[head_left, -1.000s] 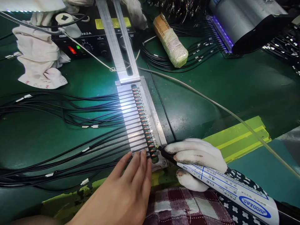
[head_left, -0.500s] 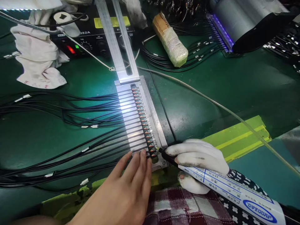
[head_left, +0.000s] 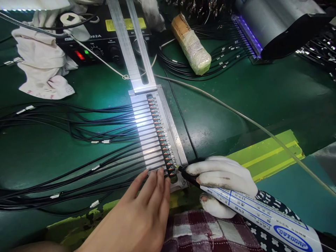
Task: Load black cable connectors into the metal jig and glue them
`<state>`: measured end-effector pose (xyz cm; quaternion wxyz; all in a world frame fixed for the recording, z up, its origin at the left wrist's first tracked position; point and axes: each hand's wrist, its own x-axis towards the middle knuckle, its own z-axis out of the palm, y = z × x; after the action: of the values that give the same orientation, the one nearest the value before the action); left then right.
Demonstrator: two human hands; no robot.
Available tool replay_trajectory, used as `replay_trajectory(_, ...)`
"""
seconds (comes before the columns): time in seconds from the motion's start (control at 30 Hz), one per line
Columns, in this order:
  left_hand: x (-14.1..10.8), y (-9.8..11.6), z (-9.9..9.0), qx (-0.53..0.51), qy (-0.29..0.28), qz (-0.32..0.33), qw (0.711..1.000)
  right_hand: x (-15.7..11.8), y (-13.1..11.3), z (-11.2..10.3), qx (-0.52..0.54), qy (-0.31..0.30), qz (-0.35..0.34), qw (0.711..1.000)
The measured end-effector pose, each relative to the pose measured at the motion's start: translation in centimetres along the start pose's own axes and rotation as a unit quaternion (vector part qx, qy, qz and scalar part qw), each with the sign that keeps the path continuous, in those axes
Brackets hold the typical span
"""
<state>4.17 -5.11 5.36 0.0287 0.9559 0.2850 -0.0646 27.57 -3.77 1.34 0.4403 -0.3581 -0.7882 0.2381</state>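
A metal fixture (head_left: 172, 127) lies on the green mat, with a row of black cables (head_left: 118, 137) laid across it from the left. Their ends, with small orange parts, line up along its slot. My bare left hand (head_left: 141, 206) rests flat at the fixture's lower edge, fingertips on the lowest cables. In a white glove, my right hand (head_left: 225, 185) is closed around a white dispensing tube (head_left: 259, 217) with blue print. The tube's thin tip is at the cable ends near the bottom of the row.
Behind the fixture stands a black control box (head_left: 105, 49) with lit displays. White cloth (head_left: 44, 63) lies at the back left, a wrapped block (head_left: 195, 49) at the back. A metal lamp (head_left: 283, 28) glows purple at the back right. A clear hose (head_left: 236, 111) crosses the mat.
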Motion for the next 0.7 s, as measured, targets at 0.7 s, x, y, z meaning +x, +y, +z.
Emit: replay_trajectory(0.7,0.0,-0.2,0.4,-0.003,0.023,0.007,1.000,0.4,0.2,0.1,-0.008,0.002,0.012,1.000)
